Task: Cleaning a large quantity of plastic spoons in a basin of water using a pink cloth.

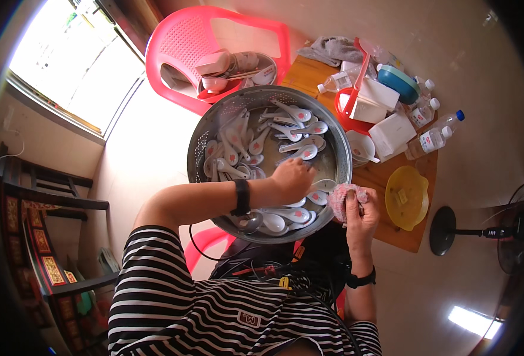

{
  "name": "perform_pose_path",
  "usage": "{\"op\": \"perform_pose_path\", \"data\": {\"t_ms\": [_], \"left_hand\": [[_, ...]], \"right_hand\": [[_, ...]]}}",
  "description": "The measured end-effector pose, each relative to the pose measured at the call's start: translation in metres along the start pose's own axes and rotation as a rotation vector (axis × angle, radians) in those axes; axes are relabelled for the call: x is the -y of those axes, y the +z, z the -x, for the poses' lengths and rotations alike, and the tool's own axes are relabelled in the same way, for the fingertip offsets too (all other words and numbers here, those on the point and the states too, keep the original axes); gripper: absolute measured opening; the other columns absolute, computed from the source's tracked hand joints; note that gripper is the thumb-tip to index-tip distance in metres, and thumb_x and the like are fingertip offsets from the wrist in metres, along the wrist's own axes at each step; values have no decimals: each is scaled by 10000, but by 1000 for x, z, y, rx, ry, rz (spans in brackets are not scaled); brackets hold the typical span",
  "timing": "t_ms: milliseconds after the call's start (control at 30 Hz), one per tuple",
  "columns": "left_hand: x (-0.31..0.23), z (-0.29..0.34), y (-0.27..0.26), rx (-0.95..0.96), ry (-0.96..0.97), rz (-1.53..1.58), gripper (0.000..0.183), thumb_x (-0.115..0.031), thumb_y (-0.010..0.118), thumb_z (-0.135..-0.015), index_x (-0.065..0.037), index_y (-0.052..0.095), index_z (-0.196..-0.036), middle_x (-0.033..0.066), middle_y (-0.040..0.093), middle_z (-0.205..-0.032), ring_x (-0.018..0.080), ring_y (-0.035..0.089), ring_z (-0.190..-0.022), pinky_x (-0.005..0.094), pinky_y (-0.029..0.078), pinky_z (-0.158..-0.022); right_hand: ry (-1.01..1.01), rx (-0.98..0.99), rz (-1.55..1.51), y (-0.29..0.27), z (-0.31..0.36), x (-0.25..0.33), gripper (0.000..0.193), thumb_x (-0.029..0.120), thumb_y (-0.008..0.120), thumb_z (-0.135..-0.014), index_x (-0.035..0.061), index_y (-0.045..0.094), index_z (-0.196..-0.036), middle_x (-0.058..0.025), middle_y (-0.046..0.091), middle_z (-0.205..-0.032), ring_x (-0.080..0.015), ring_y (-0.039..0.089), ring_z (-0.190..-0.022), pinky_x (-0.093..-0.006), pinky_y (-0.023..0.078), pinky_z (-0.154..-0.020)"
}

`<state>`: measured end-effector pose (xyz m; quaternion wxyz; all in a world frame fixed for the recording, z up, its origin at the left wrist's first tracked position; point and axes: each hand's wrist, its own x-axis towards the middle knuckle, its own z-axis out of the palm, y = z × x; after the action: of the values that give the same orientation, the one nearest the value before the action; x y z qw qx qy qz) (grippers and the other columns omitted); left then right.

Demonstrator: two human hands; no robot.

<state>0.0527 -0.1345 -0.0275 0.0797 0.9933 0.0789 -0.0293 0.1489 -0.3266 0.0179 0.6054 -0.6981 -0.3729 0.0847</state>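
A large grey metal basin (194, 155) with perforated sides holds many white soup spoons (232, 155) with red flower marks. My left hand (294, 180) reaches across the middle of the basin, its fingers curled down just below a spoon (305, 152); what they hold, if anything, is hidden. At the basin's right rim, my right hand (361, 215) grips a crumpled pink-and-white cloth (341, 203). More spoons (294, 213) lie heaped near the basin's front edge, close to a metal ladle head (251, 222).
Bowls (214, 84) are piled on a pink plastic chair (182, 44) behind the basin. To the right, a wooden table (369, 174) bears plastic bottles (433, 140), white boxes (391, 132), a red strainer (347, 107) and a yellow basin (407, 197). A fan (499, 232) stands beyond.
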Motion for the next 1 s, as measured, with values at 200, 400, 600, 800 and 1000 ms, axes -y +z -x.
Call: {"op": "perform_pose_path", "data": {"t_ms": [200, 400, 600, 800, 1000], "left_hand": [[1, 4, 10, 200, -22, 26, 296, -304, 698, -858, -56, 679, -1017, 119, 688, -1056, 321, 627, -1066, 425, 492, -920], [13, 12, -7, 257, -44, 68, 248, -205, 672, -851, -32, 680, -1028, 152, 682, -1041, 340, 663, -978, 439, 519, -900], [-1, 33, -50, 268, -101, 270, 204, -157, 584, -915, 5, 603, -1036, 206, 677, -960, 369, 694, -887, 438, 549, -813], [-34, 50, -68, -9, -109, 796, 254, -243, 494, -1027, -5, 462, -1109, 246, 664, -896, 480, 637, -853, 529, 500, -691], [-39, 66, -98, 26, -53, 798, 251, -258, 487, -1044, -14, 453, -1096, 269, 652, -944, 487, 614, -865, 542, 485, -692]], "right_hand": [[20, -11, -19, -5, 0, 3, 137, 132, 633, -1003, 0, 620, -970, -1, 556, -940, -78, 515, -806, -234, 429, -719], [42, -20, -19, -8, 1, 9, 120, 113, 636, -994, -3, 621, -969, -12, 563, -939, -90, 526, -804, -240, 436, -714], [-42, 80, 85, 2, 1, 22, 64, 32, 673, -940, -5, 648, -986, -54, 556, -965, -145, 570, -806, -274, 480, -712], [-159, 219, 320, 11, 3, 32, 398, -36, 752, -822, 59, 699, -1206, -114, 547, -1056, -240, 628, -806, -339, 529, -708], [-161, 93, 525, 5, 0, 52, 386, -86, 693, -838, 64, 700, -1193, -105, 559, -1028, -227, 623, -796, -330, 519, -711]]}}
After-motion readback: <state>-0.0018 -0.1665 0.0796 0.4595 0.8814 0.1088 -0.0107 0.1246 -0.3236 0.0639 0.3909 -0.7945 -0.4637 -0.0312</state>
